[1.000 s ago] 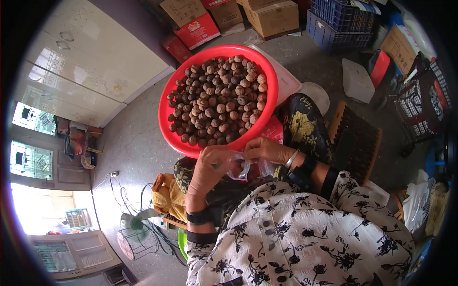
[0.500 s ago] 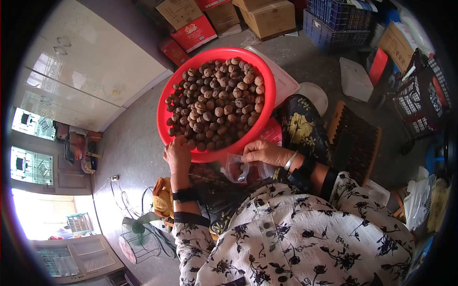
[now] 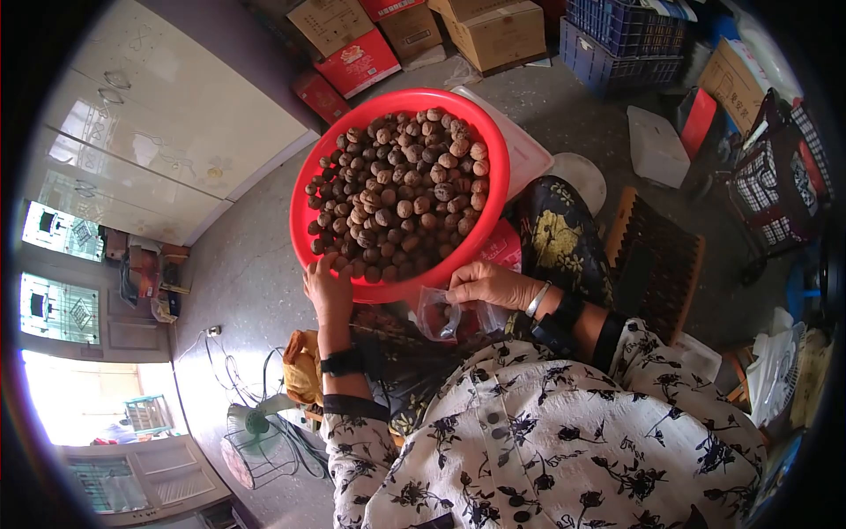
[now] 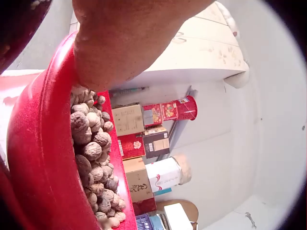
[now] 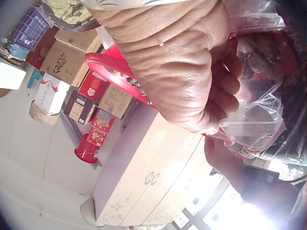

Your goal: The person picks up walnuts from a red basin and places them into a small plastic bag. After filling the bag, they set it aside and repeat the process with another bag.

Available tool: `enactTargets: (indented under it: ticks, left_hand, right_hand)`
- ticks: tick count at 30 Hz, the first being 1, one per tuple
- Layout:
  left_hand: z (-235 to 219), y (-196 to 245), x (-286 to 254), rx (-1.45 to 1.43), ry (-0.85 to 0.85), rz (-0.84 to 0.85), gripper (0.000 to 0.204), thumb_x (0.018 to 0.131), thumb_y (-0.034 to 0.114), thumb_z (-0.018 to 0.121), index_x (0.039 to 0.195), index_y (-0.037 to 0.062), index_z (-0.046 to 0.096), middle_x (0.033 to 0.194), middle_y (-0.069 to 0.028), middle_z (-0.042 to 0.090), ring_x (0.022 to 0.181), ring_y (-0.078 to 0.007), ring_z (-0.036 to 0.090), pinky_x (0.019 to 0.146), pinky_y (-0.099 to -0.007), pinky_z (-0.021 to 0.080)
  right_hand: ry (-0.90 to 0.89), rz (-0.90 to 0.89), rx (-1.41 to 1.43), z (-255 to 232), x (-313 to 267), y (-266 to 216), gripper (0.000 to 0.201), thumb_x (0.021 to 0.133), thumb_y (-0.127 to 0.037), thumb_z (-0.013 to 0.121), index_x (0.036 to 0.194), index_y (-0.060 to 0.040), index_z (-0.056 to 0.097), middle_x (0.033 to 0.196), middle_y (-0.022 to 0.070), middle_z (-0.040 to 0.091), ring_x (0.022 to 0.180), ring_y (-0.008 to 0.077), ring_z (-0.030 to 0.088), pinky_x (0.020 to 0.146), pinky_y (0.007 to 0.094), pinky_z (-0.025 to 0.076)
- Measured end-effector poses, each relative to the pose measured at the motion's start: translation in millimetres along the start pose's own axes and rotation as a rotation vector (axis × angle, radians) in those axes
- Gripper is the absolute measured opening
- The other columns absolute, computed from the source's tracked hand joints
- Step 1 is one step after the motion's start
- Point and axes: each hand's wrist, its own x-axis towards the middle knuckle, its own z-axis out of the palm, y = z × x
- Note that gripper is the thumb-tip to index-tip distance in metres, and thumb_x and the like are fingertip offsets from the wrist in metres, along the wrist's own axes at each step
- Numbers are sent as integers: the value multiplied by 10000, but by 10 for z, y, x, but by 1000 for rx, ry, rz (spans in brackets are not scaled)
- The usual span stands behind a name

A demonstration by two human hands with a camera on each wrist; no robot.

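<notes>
red basin [image 3: 308, 189] full of walnuts [image 3: 397, 198] sits on the person's lap, tilted a bit toward the floor side. left hand [image 3: 328, 286] is at the near-left rim of the basin, fingers curled over the edge & gripping it; left wrist view shows the thumb [image 4: 124, 38] pressed on the rim w/ walnuts just below it. right hand [image 3: 486, 282] is just under the near rim, right of centre, pinching the top of a clear plastic bag [image 3: 438, 313]; bag hangs open-ish between the 2 hands, against the dark floral trousers [image 3: 560, 234]. right wrist view: fingers [image 5: 225, 86] curled round the bag's edge, something dark inside the bag but can't tell what. hands are near each other, not touching.

around: cream cabinet [image 3: 167, 123] at left, cardboard boxes [image 3: 502, 31] & a red box [image 3: 357, 57] beyond the basin, blue crate [image 3: 630, 26] top right, white lid-like disc [image 3: 582, 176] on the floor by the knee, small fan [image 3: 251, 432] low left.
</notes>
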Motion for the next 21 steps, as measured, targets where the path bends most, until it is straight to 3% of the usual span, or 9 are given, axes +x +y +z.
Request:
enactTargets:
  ticks: [1,5,7,8,10,11,13,16,21]
  left_hand:
    - [16,-11,-34,-93,72,32,393,793,236,732,1159,101,691,1146,-145,643,1137,-328,580,1004,-437,448]
    - [19,31,-234,-434,98,-21,396,803,265,752,1163,112,690,1129,-132,673,1073,-316,605,970,-458,458]
    - [-132,210,-374,-659,62,-27,342,913,265,694,1163,31,676,1088,-119,699,943,-250,645,895,-393,512]
    - [-181,300,-448,-658,64,-29,342,913,265,694,1163,31,676,1088,-119,699,943,-250,645,895,-393,512]
    - [-248,423,-564,-1202,-39,-172,341,1003,271,609,1163,-26,657,1075,-98,700,878,-188,645,835,-326,528]
    - [-249,403,-595,-1201,-37,-172,341,1003,271,609,1163,-26,657,1075,-98,700,878,-188,645,835,-326,528]
    - [-250,387,-648,-1689,-196,-200,391,1030,305,564,1216,-34,626,1096,-92,689,892,-169,637,830,-309,524]
    - [-313,438,-710,-1869,-300,-200,412,1033,306,549,1277,-24,590,1108,-90,680,899,-153,631,826,-312,520]
    - [-386,499,-754,-1850,-377,-184,399,1028,263,547,1306,-21,571,1098,-88,672,899,-144,625,838,-306,515]
  right_hand:
    - [1,2,9,4,-6,-10,173,950,-206,670,869,-53,677,708,-34,566,637,57,479,606,225,394]
    - [15,17,-2,11,-6,-12,177,950,-213,670,874,-54,684,715,-31,577,641,61,488,611,223,398]
    - [32,35,-9,16,-8,-9,185,950,-222,669,868,-58,686,723,-27,589,649,65,499,621,225,408]
    - [30,36,-10,13,-11,-5,185,950,-222,669,868,-58,686,723,-27,589,649,65,499,621,225,408]
    - [18,23,-26,-3,-7,2,182,951,-218,665,866,-59,687,728,-22,595,654,69,507,633,229,418]
    - [16,23,-27,-8,2,9,182,951,-218,665,866,-59,687,728,-22,595,654,69,507,633,229,418]
    - [13,11,-40,-21,14,28,170,947,-207,667,870,-57,688,728,-16,599,653,75,509,636,235,420]
    - [34,23,-20,-21,19,49,165,944,-200,670,876,-51,688,728,-8,601,650,81,510,634,235,417]
    - [20,30,-1,-24,29,53,179,939,-208,677,869,-44,686,716,-8,594,646,83,512,630,238,415]
